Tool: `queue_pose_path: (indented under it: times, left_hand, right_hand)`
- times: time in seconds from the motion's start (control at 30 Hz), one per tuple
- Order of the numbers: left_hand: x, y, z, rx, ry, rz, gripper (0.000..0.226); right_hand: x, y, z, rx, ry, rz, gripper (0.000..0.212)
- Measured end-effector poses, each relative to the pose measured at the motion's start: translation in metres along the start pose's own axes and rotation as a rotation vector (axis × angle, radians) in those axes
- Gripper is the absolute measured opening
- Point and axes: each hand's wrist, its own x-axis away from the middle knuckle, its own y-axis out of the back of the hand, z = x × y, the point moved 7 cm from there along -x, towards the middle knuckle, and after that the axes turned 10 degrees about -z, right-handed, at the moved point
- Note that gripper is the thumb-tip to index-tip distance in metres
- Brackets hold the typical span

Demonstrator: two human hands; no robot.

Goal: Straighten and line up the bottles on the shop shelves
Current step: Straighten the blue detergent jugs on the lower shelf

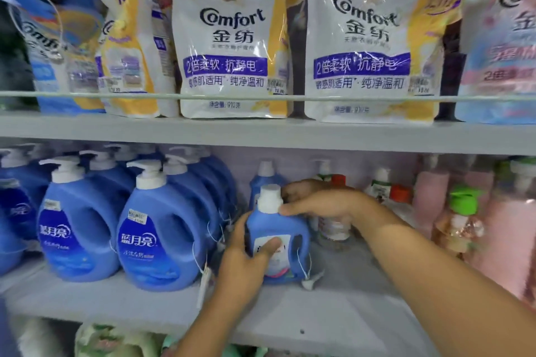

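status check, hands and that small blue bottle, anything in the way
Left hand grips small blue bottle at its front. Right hand holds its neck. Bottle upright on lower shelf. Big pump bottles close on its left, loose tag at base.

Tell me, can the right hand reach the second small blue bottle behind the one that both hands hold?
Probably yes. The right hand already lies beside the rear blue bottle, and nothing stands between them; it would first have to release the small blue bottle.

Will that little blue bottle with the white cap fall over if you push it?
Probably not easily: the small blue bottle looks squat with a broad base. Its plastic probably stays stiff, maybe slightly slippery. Left hand and right hand both hold it.
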Motion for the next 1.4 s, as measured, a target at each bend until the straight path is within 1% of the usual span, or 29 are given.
queue_pose_path:
  times: [0.03,0.07,0.1,0.13,0.17,0.2,0.23,0.33,0.47,0.53,0.57,0.63,0.67,0.7,0.73,0.8,0.9,0.97,1.0,1.1,1.17,1.3,1.4]
  left_hand:
    - [0.003,0.004,0.001,0.019,-0.001,-0.022,0.061]
    - [0.005,0.009,0.004,0.029,-0.005,-0.041,0.061]
    - [0.007,0.013,0.003,0.032,-0.016,-0.047,0.061]
    - [0.007,0.014,0.002,0.036,-0.032,-0.045,0.060]
    - [0.007,0.015,0.001,0.033,-0.041,-0.035,0.060]
    - [0.007,0.015,0.000,0.028,-0.050,-0.026,0.060]
    - [0.007,0.016,-0.001,0.025,-0.056,-0.020,0.061]
    - [0.006,0.016,0.003,0.020,-0.039,0.003,0.064]
    - [0.001,0.017,0.008,0.034,-0.031,-0.003,0.064]
    - [0.000,0.019,0.007,0.055,-0.041,-0.028,0.065]
    - [0.000,0.019,0.007,0.063,-0.038,-0.029,0.069]
    - [0.000,0.020,0.005,0.072,-0.036,-0.020,0.079]
    - [-0.001,0.020,0.006,0.078,-0.037,-0.015,0.079]
    - [-0.002,0.020,0.007,0.088,-0.040,-0.013,0.075]
    - [-0.002,0.019,0.008,0.101,-0.045,-0.009,0.072]
    - [-0.003,0.018,0.011,0.119,-0.046,-0.003,0.071]
    - [-0.005,0.015,0.012,0.134,-0.029,0.035,0.069]
    - [-0.004,0.014,0.010,0.147,-0.003,0.068,0.067]
    - [-0.003,0.014,0.010,0.145,0.004,0.080,0.068]
    - [-0.003,0.011,0.009,0.132,0.016,0.106,0.068]
    - [-0.002,0.009,0.009,0.118,0.027,0.116,0.068]
    - [0.000,0.009,0.008,0.112,0.025,0.142,0.065]
    - [0.001,0.009,0.011,0.135,0.031,0.136,0.063]
  right_hand:
    - [-0.005,0.002,0.001,-0.109,-0.039,0.020,0.025]
    - [-0.015,0.008,0.001,-0.157,-0.068,-0.033,0.027]
    - [-0.028,0.018,0.002,-0.124,-0.078,-0.139,0.027]
    - [-0.043,0.030,0.003,0.018,-0.080,-0.270,0.027]
    - [-0.054,0.036,0.006,0.188,-0.086,-0.358,0.030]
    - [-0.064,0.037,0.010,0.311,-0.091,-0.413,0.035]
    - [-0.074,0.035,0.011,0.353,-0.089,-0.449,0.038]
    - [-0.104,0.017,-0.001,0.335,-0.060,-0.432,0.046]
    - [-0.113,0.009,-0.018,0.351,-0.055,-0.488,0.044]
    - [-0.113,0.006,-0.026,0.266,-0.104,-0.439,0.040]
    - [-0.112,0.004,-0.029,0.254,-0.131,-0.404,0.041]
    - [-0.108,0.005,-0.026,0.297,-0.139,-0.358,0.048]
    - [-0.107,0.006,-0.025,0.332,-0.135,-0.337,0.050]
    - [-0.103,0.007,-0.022,0.362,-0.116,-0.309,0.046]
    - [-0.097,0.008,-0.018,0.391,-0.109,-0.274,0.038]
    - [-0.080,0.010,-0.013,0.426,-0.113,-0.224,0.025]
    - [-0.050,0.009,-0.006,0.405,-0.128,-0.181,0.021]
    - [-0.035,0.005,-0.001,0.353,-0.125,-0.162,0.027]
    - [-0.031,0.003,-0.001,0.328,-0.119,-0.169,0.033]
    - [-0.022,-0.003,-0.005,0.265,-0.102,-0.199,0.028]
    - [-0.018,-0.006,-0.015,0.193,-0.113,-0.245,0.033]
    - [-0.010,-0.013,-0.025,-0.040,-0.148,-0.315,0.044]
    - [0.002,-0.014,-0.022,-0.046,-0.141,-0.367,0.037]
